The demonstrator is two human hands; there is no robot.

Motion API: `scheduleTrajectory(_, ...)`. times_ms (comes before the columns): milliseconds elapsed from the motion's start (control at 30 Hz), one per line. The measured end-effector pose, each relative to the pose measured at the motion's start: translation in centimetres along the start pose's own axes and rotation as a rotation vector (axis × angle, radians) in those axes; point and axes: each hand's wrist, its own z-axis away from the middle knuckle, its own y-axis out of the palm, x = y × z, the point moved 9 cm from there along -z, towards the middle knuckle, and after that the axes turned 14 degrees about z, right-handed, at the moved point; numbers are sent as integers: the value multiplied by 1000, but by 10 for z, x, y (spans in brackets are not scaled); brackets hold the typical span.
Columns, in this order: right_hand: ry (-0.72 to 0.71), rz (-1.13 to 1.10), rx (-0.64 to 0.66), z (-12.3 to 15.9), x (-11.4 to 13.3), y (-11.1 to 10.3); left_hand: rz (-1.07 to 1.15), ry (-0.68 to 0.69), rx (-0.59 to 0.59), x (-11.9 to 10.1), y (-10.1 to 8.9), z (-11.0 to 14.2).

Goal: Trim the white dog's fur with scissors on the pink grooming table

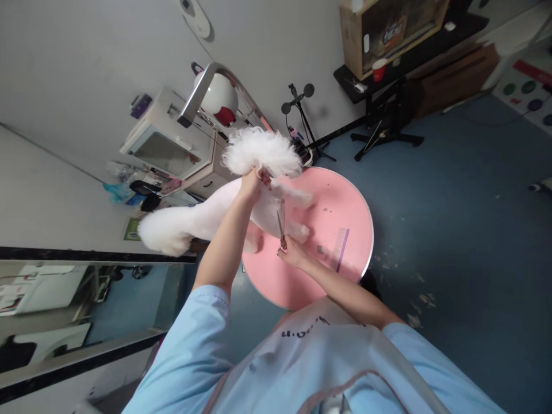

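A white dog (211,213), its body clipped short, stands on a round pink grooming table (297,282). My left hand (259,177) is closed at the base of a big round fluff of white hair (259,150) on the dog; whether this is its head or its tail I cannot tell. Below and to the right, my right hand (293,251) holds scissors (281,227) by the handles, blades pointing up beside the dog's legs (298,231). The blades look close to the coat, but contact is unclear. A purple comb (342,250) lies on the table, right of my right hand.
A metal grooming arm (202,86) curves above the dog. Behind stand a white cabinet (168,144) and a black tripod (304,112). A red cup (379,69) sits on a black desk (347,92). Hair tufts (425,300) lie on the blue floor.
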Motion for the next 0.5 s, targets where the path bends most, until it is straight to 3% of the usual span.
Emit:
scheduleTrajectory(300,52,180,4,1,7,-13,-25,32,29,0,-1,-2)
scheduleTrajectory(500,13,204,15,-3,12,-23,-44,44,39,1,-3,-4)
